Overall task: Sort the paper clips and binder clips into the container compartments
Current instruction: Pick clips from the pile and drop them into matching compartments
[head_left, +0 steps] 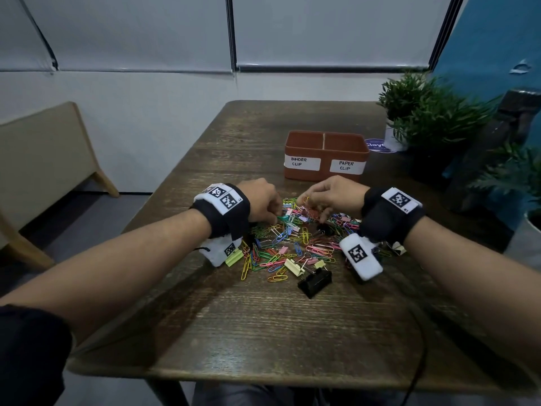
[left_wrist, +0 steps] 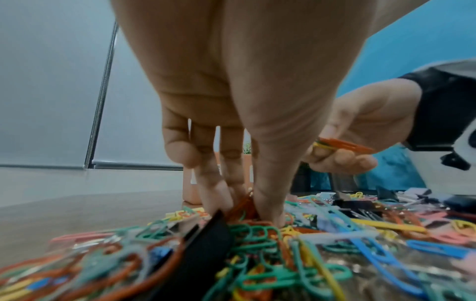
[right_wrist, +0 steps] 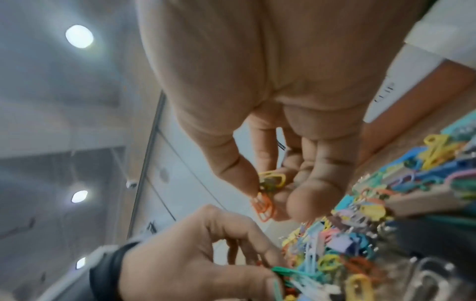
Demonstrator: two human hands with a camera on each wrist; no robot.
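Observation:
A heap of coloured paper clips (head_left: 288, 244) mixed with binder clips lies mid-table. Beyond it stands the brown two-part container (head_left: 326, 136), labelled BINDER CLIP on the left and PAPER CLIP on the right. My left hand (head_left: 275, 216) reaches down into the heap's far left side, its fingertips pinching orange paper clips (left_wrist: 242, 203). My right hand (head_left: 310, 205) hovers just above the heap's far side and holds a small bunch of yellow and orange paper clips (right_wrist: 268, 189). A large black binder clip (head_left: 314, 281) lies at the heap's near edge.
Potted plants (head_left: 421, 112) and a dark object (head_left: 503, 142) crowd the table's right side. A blue round sticker (head_left: 377, 145) lies behind the container. A black cable (head_left: 418, 347) runs along the near right edge. A bench (head_left: 44, 159) stands left of the table.

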